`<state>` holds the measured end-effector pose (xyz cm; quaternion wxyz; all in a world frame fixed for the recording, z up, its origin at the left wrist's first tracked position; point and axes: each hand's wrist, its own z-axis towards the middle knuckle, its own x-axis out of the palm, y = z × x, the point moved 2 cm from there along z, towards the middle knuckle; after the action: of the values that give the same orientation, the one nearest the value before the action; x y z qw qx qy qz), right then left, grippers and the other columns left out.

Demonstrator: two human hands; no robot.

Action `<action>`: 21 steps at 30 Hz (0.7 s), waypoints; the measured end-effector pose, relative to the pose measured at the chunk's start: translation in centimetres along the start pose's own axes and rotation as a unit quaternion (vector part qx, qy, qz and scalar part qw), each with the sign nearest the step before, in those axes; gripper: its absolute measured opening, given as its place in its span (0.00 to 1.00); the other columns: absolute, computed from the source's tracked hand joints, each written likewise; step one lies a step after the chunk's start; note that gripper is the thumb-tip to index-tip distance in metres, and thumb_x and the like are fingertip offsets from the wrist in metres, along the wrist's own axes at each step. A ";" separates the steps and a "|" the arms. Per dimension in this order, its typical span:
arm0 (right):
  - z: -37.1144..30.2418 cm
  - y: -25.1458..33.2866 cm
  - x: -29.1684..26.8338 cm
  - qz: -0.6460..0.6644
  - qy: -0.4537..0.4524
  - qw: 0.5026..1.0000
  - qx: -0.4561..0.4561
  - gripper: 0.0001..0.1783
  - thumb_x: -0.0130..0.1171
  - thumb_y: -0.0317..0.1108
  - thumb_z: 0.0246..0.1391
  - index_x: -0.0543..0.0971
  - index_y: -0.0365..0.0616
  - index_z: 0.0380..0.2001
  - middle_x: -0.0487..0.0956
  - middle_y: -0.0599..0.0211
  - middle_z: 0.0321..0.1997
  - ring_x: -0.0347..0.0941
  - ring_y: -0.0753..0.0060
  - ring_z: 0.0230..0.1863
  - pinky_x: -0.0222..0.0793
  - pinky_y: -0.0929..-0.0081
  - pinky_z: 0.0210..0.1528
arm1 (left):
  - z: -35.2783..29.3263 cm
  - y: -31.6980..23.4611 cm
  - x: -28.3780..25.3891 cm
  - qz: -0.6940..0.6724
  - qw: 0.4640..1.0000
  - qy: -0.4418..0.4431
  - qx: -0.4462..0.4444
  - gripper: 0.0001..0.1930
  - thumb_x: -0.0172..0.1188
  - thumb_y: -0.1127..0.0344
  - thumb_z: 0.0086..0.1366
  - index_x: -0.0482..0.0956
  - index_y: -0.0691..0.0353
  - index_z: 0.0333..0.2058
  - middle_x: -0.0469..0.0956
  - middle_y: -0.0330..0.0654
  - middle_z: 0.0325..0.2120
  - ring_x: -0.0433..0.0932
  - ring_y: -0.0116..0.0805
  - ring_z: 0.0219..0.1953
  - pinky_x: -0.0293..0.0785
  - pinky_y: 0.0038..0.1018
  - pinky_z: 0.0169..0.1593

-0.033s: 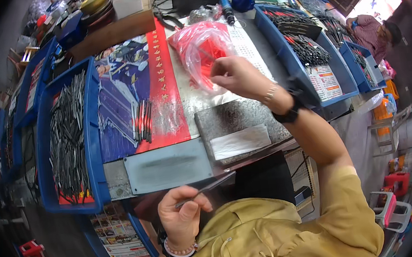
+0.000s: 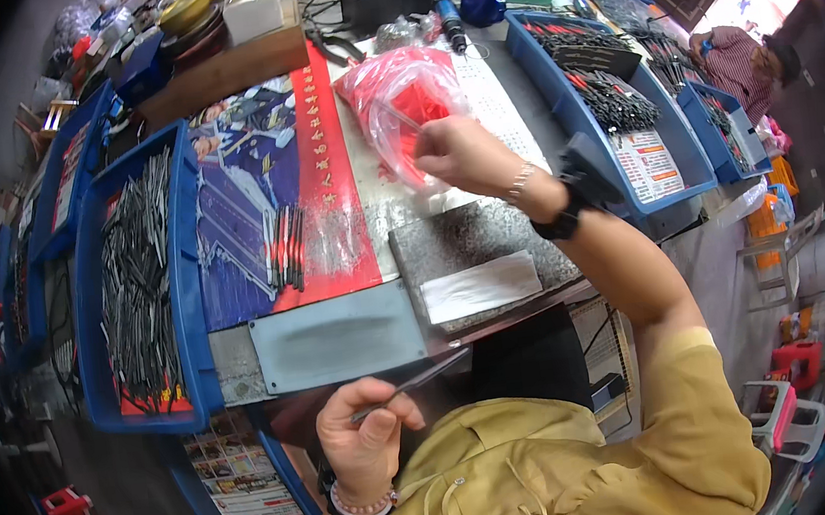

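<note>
Near my chest, my left hand (image 2: 361, 434) pinches a slim dark tapered tool (image 2: 414, 382), its pointed end up and to the right. Over the work table my right hand (image 2: 462, 155) is closed, slightly blurred, at the open mouth of a clear plastic bag (image 2: 371, 101). A thin grey rod-like tool (image 2: 402, 116) juts from its fingers toward the bag. Bright red pieces (image 2: 424, 98) fill the bag; their shape is unclear. Left of the bag, several black-and-red slim tools (image 2: 286, 248) lie side by side on a poster.
A blue bin (image 2: 191, 281) of slim dark tools stands at left; another blue bin (image 2: 668, 155) with red-and-black tools is at right. A dark metal block (image 2: 475, 231) bears a folded white cloth (image 2: 481, 286), beside a grey plate (image 2: 339, 338). Another person (image 2: 739, 62) sits far right.
My right hand has shifted slightly left and downward at the bag's mouth. My left hand holds its tool in nearly the same place.
</note>
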<state>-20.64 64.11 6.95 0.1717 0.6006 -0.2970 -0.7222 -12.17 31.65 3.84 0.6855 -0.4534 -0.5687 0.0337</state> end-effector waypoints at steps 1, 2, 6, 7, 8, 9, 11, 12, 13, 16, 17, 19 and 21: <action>1.2 -0.8 1.1 -0.073 0.014 0.997 0.011 0.10 0.62 0.35 0.52 0.83 0.36 0.28 0.83 0.52 0.28 0.81 0.56 0.31 0.76 0.63 0.38 | -0.1 -0.1 -0.2 0.011 1.000 0.001 0.012 0.18 0.70 0.67 0.62 0.76 0.73 0.45 0.82 0.50 0.31 0.81 0.39 0.30 0.81 0.34 0.36; 1.8 -1.5 2.0 -0.124 0.014 0.992 0.022 0.12 0.62 0.37 0.50 0.83 0.37 0.27 0.83 0.49 0.28 0.81 0.52 0.33 0.76 0.60 0.39 | -0.2 -0.3 -0.4 0.016 1.000 -0.005 0.015 0.18 0.70 0.67 0.62 0.77 0.72 0.45 0.82 0.50 0.31 0.81 0.39 0.30 0.81 0.34 0.36; 3.0 -3.3 4.4 -0.198 -0.017 0.977 0.078 0.16 0.64 0.43 0.46 0.84 0.38 0.25 0.82 0.45 0.30 0.80 0.44 0.35 0.75 0.56 0.42 | -0.4 -0.6 -1.4 0.034 0.999 -0.028 0.020 0.17 0.69 0.69 0.62 0.77 0.71 0.45 0.82 0.49 0.30 0.81 0.39 0.30 0.81 0.35 0.36; 2.9 -3.4 4.6 -0.196 -0.018 0.977 0.078 0.16 0.63 0.43 0.46 0.84 0.37 0.25 0.82 0.44 0.30 0.81 0.44 0.36 0.75 0.56 0.42 | -0.3 -0.6 -1.6 0.030 0.999 -0.031 0.023 0.16 0.69 0.69 0.62 0.77 0.71 0.45 0.82 0.49 0.30 0.81 0.39 0.30 0.81 0.35 0.36; 2.8 -3.5 4.7 -0.195 -0.019 0.978 0.078 0.16 0.63 0.43 0.46 0.84 0.37 0.25 0.82 0.44 0.30 0.81 0.45 0.36 0.75 0.56 0.42 | -0.3 -0.5 -1.7 0.040 0.998 -0.035 0.016 0.16 0.69 0.69 0.62 0.77 0.71 0.45 0.82 0.49 0.30 0.81 0.39 0.30 0.81 0.35 0.36; 2.8 -3.5 4.7 -0.194 -0.029 0.978 0.072 0.17 0.63 0.43 0.46 0.84 0.37 0.25 0.82 0.44 0.30 0.81 0.45 0.36 0.75 0.56 0.42 | -0.3 -0.5 -1.8 0.042 0.998 -0.036 0.011 0.16 0.69 0.69 0.62 0.77 0.71 0.45 0.82 0.49 0.30 0.81 0.39 0.29 0.81 0.34 0.36; 2.8 -3.4 4.6 -0.185 -0.016 0.979 0.088 0.17 0.63 0.43 0.46 0.84 0.36 0.25 0.82 0.44 0.31 0.81 0.45 0.36 0.76 0.56 0.42 | -0.3 -0.4 -1.7 0.048 0.998 -0.041 -0.012 0.16 0.70 0.68 0.61 0.77 0.70 0.44 0.82 0.47 0.29 0.81 0.38 0.29 0.80 0.33 0.35; 2.9 -3.3 4.5 -0.179 -0.020 0.980 0.085 0.17 0.63 0.43 0.46 0.84 0.36 0.25 0.82 0.44 0.31 0.81 0.45 0.37 0.76 0.56 0.42 | -0.3 -0.3 -1.6 0.053 0.997 -0.048 -0.030 0.17 0.71 0.66 0.61 0.77 0.68 0.44 0.81 0.45 0.29 0.80 0.36 0.30 0.80 0.32 0.33; 2.9 -3.2 4.3 -0.175 -0.016 0.980 0.098 0.17 0.63 0.42 0.46 0.84 0.36 0.26 0.82 0.44 0.31 0.81 0.45 0.37 0.76 0.56 0.42 | -0.3 -0.3 -1.6 0.051 0.996 -0.053 -0.044 0.17 0.72 0.64 0.60 0.77 0.67 0.43 0.81 0.43 0.28 0.80 0.35 0.30 0.79 0.30 0.32; 2.9 -2.7 3.9 -0.162 -0.021 0.981 0.105 0.14 0.63 0.39 0.45 0.84 0.36 0.27 0.83 0.45 0.31 0.81 0.46 0.37 0.76 0.57 0.42 | -0.4 -0.2 -1.3 0.052 0.996 -0.048 -0.050 0.17 0.72 0.64 0.60 0.78 0.67 0.43 0.81 0.43 0.28 0.80 0.35 0.29 0.79 0.30 0.32; 2.9 -2.6 3.7 -0.160 -0.024 0.982 0.102 0.13 0.63 0.37 0.44 0.83 0.36 0.27 0.83 0.45 0.31 0.81 0.46 0.37 0.76 0.57 0.42 | -0.4 -0.2 -1.3 0.055 0.996 -0.044 -0.048 0.17 0.71 0.63 0.60 0.78 0.67 0.42 0.81 0.43 0.28 0.80 0.35 0.29 0.79 0.30 0.32; 2.8 -2.3 3.1 -0.145 -0.043 0.984 0.089 0.10 0.62 0.33 0.44 0.82 0.37 0.27 0.82 0.46 0.30 0.81 0.46 0.37 0.76 0.57 0.42 | -0.5 -0.1 -1.4 0.054 0.997 -0.041 -0.047 0.17 0.71 0.63 0.61 0.78 0.67 0.42 0.81 0.44 0.28 0.80 0.34 0.28 0.79 0.29 0.31; 2.6 -2.0 2.3 -0.119 -0.074 0.988 0.069 0.07 0.61 0.29 0.44 0.81 0.39 0.28 0.82 0.48 0.30 0.81 0.47 0.37 0.76 0.58 0.42 | -0.5 -0.2 -1.6 0.067 0.996 -0.042 -0.040 0.16 0.70 0.61 0.62 0.78 0.66 0.42 0.81 0.43 0.27 0.80 0.34 0.27 0.79 0.28 0.31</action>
<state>-23.43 64.79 4.21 0.0200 0.5868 -0.2843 -0.7579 -12.35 30.37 2.81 0.6384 -0.5155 -0.5666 0.0758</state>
